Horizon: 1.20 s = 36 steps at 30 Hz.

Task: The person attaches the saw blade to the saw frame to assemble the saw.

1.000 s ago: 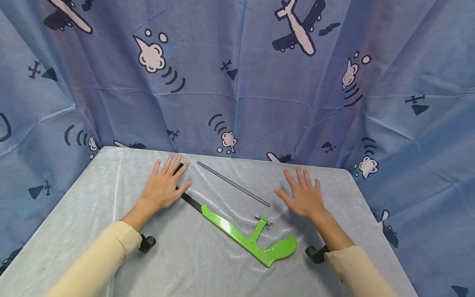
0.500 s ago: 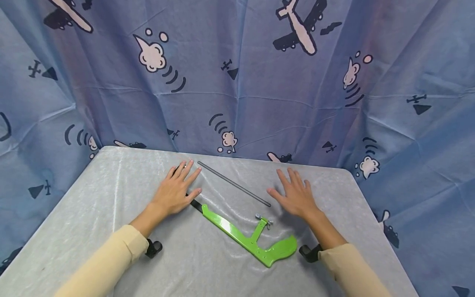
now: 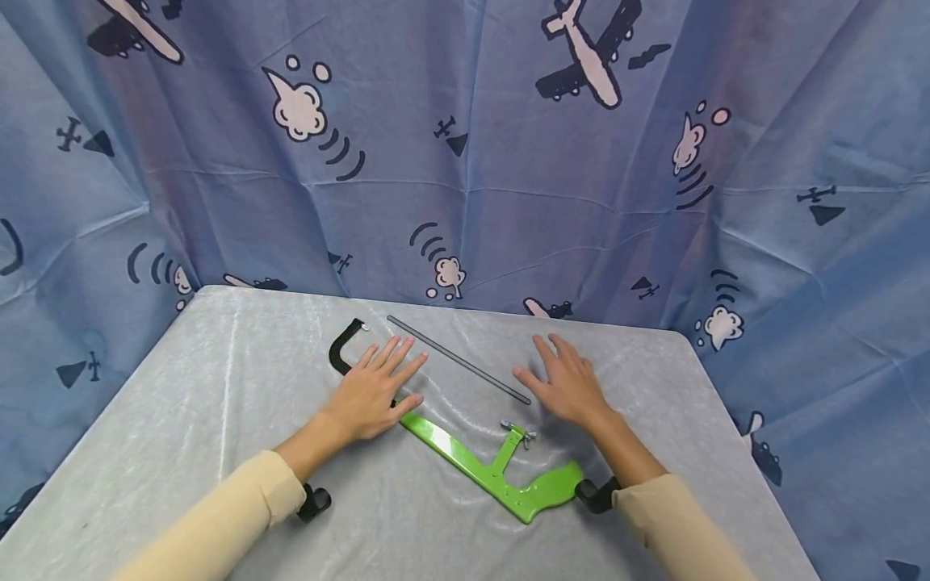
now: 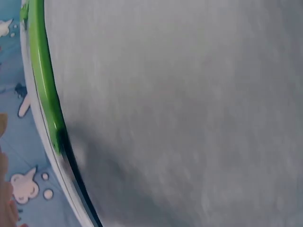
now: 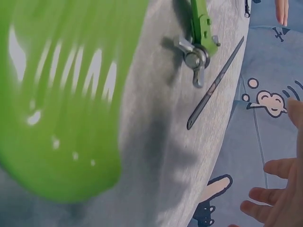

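A hacksaw frame [image 3: 450, 448] with a green handle and black front bow lies diagonally on the table, its handle toward the right front. Behind it, a thin grey hacksaw blade [image 3: 461, 361] lies apart from the frame. My left hand [image 3: 366, 399], fingers spread, overlaps the black part of the frame and hides some of it. To the right of the blade's near end is my right hand [image 3: 570, 383], fingers extended and holding nothing. The right wrist view shows the ribbed green handle [image 5: 66, 104] up close and a metal wing nut [image 5: 195, 59] on the frame.
A pale grey cloth covers the table [image 3: 160, 420]. Behind its far edge hangs a blue curtain [image 3: 378, 202] printed with planes and clouds. Black wrist mounts [image 3: 315, 502] stick out from both sleeves, the right one overlapping the handle's end in the head view.
My left hand has moved right and toward me along the hacksaw frame, uncovering its black bow. My right hand has shifted left, closer to the blade. Frame and blade have stayed put.
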Each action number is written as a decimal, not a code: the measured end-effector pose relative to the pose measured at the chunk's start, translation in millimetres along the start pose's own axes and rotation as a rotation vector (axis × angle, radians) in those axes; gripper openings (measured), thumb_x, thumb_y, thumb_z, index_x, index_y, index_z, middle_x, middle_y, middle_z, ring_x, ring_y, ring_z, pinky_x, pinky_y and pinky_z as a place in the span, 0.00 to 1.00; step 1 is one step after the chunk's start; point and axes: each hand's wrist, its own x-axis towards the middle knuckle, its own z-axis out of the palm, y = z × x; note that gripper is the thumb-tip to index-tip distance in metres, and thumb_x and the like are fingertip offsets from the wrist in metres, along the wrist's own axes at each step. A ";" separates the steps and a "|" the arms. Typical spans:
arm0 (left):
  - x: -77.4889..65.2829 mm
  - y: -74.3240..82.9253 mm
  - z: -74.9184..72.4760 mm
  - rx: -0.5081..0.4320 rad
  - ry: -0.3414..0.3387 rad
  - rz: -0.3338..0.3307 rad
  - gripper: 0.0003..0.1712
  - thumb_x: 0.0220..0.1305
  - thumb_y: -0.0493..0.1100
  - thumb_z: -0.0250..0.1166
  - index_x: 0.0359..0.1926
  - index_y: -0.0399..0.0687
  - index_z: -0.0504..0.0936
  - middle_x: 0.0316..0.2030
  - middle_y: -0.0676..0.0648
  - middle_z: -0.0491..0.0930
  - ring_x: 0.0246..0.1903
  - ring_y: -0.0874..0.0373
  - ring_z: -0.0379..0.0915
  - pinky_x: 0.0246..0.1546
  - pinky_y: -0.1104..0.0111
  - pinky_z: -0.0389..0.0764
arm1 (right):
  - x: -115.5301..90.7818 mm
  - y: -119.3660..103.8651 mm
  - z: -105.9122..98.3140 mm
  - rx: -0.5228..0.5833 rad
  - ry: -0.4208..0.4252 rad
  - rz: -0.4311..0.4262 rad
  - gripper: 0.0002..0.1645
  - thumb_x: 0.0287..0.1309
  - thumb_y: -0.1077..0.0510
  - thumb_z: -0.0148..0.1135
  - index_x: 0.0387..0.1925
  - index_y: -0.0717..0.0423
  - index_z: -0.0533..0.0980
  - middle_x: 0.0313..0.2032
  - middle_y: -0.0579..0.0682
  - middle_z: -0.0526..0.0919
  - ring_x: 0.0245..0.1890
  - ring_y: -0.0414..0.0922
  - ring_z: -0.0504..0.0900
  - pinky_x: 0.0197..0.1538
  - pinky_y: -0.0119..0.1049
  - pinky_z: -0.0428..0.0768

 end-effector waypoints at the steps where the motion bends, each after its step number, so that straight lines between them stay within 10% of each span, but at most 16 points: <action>1: 0.4 2.8 0.6 -0.006 -0.008 0.005 0.38 0.72 0.61 0.52 0.76 0.51 0.60 0.76 0.41 0.50 0.75 0.42 0.45 0.71 0.46 0.50 | 0.3 -0.7 0.8 0.002 0.002 -0.004 0.47 0.66 0.34 0.52 0.74 0.61 0.59 0.71 0.68 0.58 0.70 0.67 0.58 0.63 0.71 0.57; 36: 14.8 78.8 17.7 -0.329 -0.207 0.038 0.37 0.73 0.64 0.46 0.75 0.51 0.62 0.71 0.37 0.62 0.71 0.40 0.56 0.68 0.48 0.59 | 10.4 -7.4 19.1 0.220 -0.041 -0.047 0.27 0.59 0.54 0.69 0.54 0.69 0.78 0.49 0.64 0.81 0.49 0.60 0.80 0.51 0.56 0.76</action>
